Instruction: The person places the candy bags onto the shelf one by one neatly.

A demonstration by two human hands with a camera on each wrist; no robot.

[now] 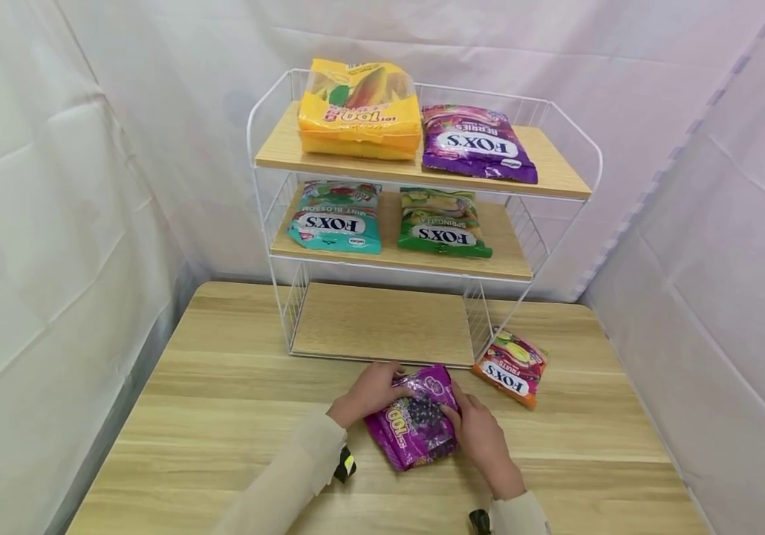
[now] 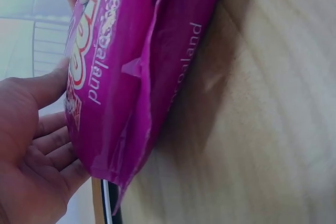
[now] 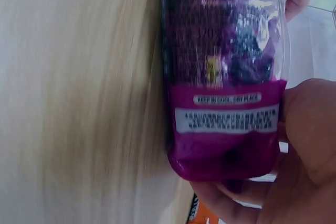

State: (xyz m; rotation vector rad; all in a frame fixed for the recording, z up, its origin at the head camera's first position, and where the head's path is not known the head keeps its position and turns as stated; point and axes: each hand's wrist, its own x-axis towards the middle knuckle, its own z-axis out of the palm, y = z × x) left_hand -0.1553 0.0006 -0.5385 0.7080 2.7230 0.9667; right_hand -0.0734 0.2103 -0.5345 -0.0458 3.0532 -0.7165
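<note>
A purple candy bag [image 1: 399, 438] marked 100 lies tilted at the front of the rack, held from both sides. My left hand [image 1: 369, 392] grips its left edge, thumb over the printed face and fingers along the side. On the opposite side my right hand [image 1: 484, 438] grips it, thumb on top and fingers around the end. The bag's crimped purple seam [image 2: 144, 77] faces the left wrist view. In the right wrist view a clear panel and a white printed label [image 3: 226, 120] show on its side.
A white wire rack [image 1: 274, 286] with wooden shelves stands behind. Its top holds a yellow candy bag [image 1: 359, 122] and a purple Fox's bag [image 1: 476, 145]. Teal [image 1: 339, 215] and green [image 1: 443, 223] Fox's bags lie on the middle shelf. A red-orange Fox's bag [image 1: 512, 364] leans by the rack's right foot.
</note>
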